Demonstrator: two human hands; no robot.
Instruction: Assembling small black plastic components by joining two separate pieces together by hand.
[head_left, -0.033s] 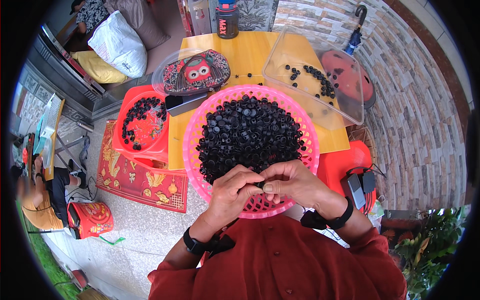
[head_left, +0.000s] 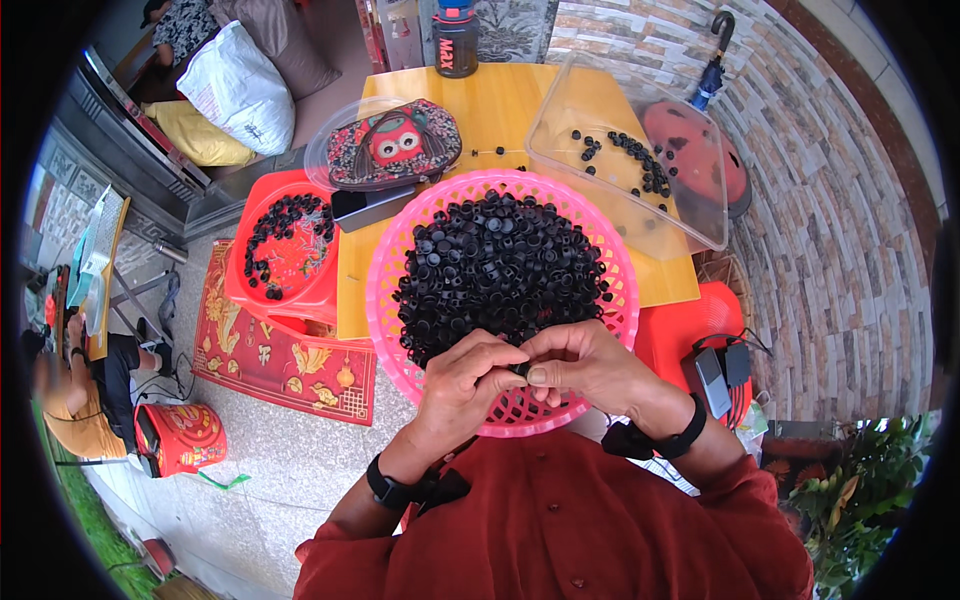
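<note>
Nearest the camera, above a red shirt front, the left hand (head_left: 465,385) and the right hand (head_left: 580,368) meet over the near rim of a pink basket (head_left: 385,300), fingertips pressed together around one small black piece (head_left: 520,370), pinched between both hands and mostly hidden by the fingers. Each wrist wears a dark band. This looks like the step of fitting or pressing a single piece, judged from the tight two-handed pinch; the following move would call for letting the piece go somewhere and picking another from the heap. That heap of black caps (head_left: 500,275) fills the basket just beyond the hands. To the left a red tray (head_left: 245,290) holds a scatter of the same black pieces. Farther on, on the yellow table (head_left: 500,110), stand a clear plastic bin (head_left: 700,215) with a few black pieces inside, a patterned pouch (head_left: 395,145) and a dark bottle (head_left: 455,40).
</note>
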